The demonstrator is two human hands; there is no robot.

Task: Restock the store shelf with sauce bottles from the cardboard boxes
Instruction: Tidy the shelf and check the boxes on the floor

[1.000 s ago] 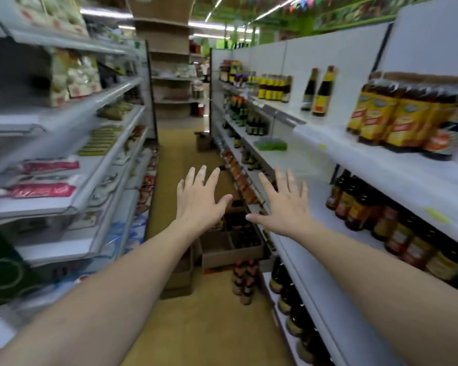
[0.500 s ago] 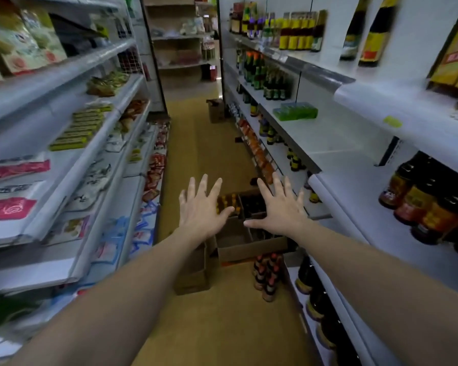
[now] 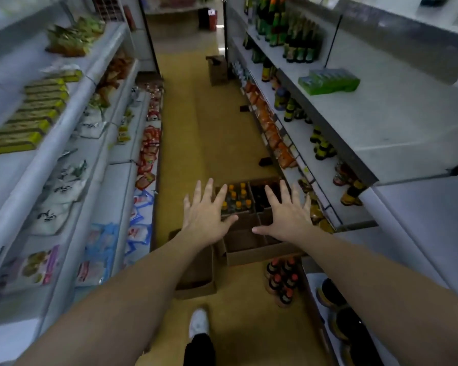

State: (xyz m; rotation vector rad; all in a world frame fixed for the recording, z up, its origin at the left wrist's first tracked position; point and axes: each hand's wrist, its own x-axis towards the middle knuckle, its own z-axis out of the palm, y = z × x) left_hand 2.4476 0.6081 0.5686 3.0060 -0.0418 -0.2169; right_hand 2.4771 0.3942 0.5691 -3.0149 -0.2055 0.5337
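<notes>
While hands (image 3: 206,220) (image 3: 288,220) hover spread, aisle floor (image 3: 209,128) stretches beyond the cardboard boxes (image 3: 254,256).

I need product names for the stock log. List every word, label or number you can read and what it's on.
None can be read.
Yellow-capped bottles in the cardboard box: labels hidden.
Green-labelled bottles, right shelf: blurred.
White packets, left shelf: dark marks, unreadable.
Yellow packs, left shelf: blurred.

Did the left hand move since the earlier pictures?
Yes. The left hand has gone forward and down toward the cardboard box, now overlapping it in view.
</notes>
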